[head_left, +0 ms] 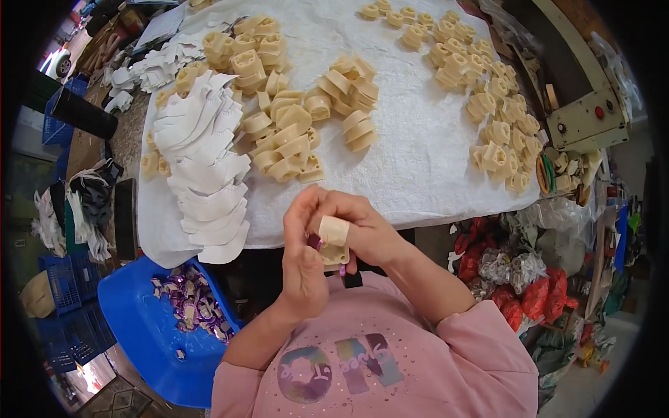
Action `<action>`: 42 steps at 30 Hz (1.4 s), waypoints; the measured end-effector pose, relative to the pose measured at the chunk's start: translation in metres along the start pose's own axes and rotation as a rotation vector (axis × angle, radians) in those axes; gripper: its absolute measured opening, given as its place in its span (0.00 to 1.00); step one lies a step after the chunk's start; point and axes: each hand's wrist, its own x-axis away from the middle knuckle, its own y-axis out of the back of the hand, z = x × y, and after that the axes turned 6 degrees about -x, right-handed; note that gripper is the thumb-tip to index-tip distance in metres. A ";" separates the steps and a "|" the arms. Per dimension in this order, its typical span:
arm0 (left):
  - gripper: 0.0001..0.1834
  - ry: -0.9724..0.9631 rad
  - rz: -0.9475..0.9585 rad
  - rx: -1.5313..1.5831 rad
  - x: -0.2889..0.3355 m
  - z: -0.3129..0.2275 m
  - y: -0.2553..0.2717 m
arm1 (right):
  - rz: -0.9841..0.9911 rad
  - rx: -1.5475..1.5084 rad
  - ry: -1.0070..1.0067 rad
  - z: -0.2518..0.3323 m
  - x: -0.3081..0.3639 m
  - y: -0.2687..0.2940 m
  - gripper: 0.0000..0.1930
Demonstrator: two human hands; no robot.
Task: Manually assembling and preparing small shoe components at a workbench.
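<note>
Close to my chest, at the near edge of the covered table, both hands hold a small cream plastic piece (pixel 335 230) with a curved top and a holed end. My left hand (pixel 305 268) closes round its left side. My right hand (pixel 362 228) grips it from the right, fingers curled behind. Shiny purple bits (pixel 315 242) show between the fingers and under the piece; how they are attached is unclear. Just beyond my hands lies a heap of similar cream pieces (pixel 293 136). Left of that heap, white curved cut sheets (pixel 209 167) lie fanned in an overlapping row.
A white woven cover (pixel 411 153) spreads over the table. More cream pieces (pixel 498 125) line its right side. Below left stands a blue tub (pixel 136 341) with purple foil-like pieces (pixel 189 303). A control box with a red button (pixel 589 118) and red bags (pixel 533 299) are at right.
</note>
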 end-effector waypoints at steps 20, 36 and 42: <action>0.19 -0.061 -0.148 -0.157 0.000 -0.004 -0.006 | -0.352 0.491 0.873 -0.048 -0.006 -0.022 0.16; 0.32 0.306 -0.091 0.054 -0.012 -0.011 0.014 | -0.473 0.773 0.780 -0.015 0.002 0.004 0.22; 0.43 -0.444 -0.046 -0.539 -0.007 0.013 0.013 | -0.287 0.856 0.490 0.007 0.009 -0.013 0.11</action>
